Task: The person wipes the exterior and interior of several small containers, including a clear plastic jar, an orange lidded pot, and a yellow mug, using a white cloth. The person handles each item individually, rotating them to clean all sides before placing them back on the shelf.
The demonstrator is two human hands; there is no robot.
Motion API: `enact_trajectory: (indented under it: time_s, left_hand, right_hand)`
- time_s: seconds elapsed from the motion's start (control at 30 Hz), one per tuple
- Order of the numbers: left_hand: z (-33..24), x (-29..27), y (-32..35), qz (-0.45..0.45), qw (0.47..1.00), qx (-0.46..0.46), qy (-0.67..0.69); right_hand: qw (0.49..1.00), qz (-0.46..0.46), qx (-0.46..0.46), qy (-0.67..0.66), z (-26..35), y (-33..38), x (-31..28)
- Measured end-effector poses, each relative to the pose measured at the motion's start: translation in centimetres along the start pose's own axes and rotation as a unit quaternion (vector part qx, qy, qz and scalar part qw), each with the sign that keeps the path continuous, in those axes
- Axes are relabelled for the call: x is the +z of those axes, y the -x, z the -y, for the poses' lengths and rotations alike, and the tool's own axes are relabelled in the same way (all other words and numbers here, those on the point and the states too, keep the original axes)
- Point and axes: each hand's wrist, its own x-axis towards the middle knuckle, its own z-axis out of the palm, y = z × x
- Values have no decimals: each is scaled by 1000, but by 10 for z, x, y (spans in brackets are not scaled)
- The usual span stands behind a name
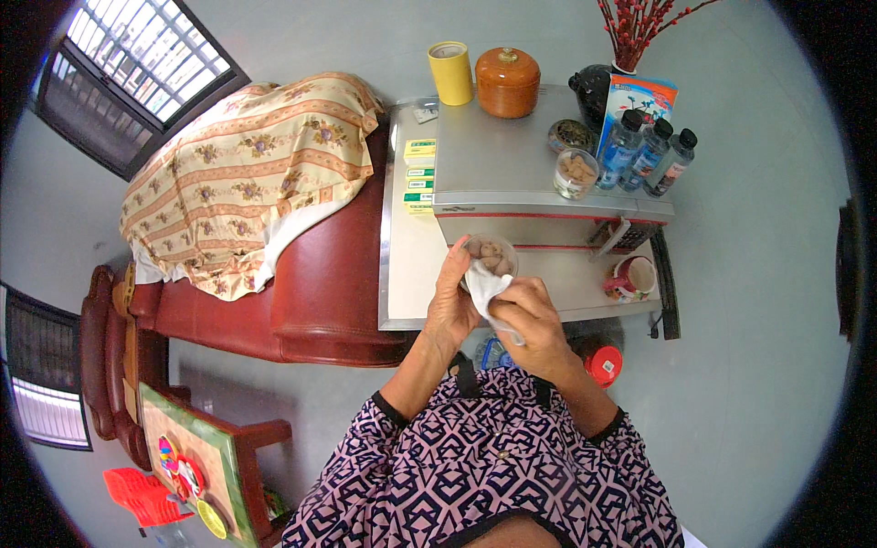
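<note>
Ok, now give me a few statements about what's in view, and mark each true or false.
1. The left hand holds a clear cup. True.
2. The right hand holds a spoon. False: it holds crumpled white material.
3. A yellow canister stands left of the lidded brown pot. True.
4. Five black-capped bottles stand together. False: there are three bottles.

Clear plastic cup; matt cloth; smooth metal cabinet
</note>
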Motion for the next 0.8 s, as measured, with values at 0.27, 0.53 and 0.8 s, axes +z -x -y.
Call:
enact_trajectory:
  time_s: [0.27, 0.53, 0.8]
  left_hand:
    - [-1, 23, 4, -39, 998, -47, 25]
    - [4, 46, 5, -21, 998, 54, -3]
    - [4, 24, -5, -65, 982, 122, -132]
  right_hand:
    - [813, -233, 417, -333, -14, -19, -2]
    - [952, -143, 244, -119, -23, 0, 52]
    - [961, 34, 274, 14, 6, -3, 34]
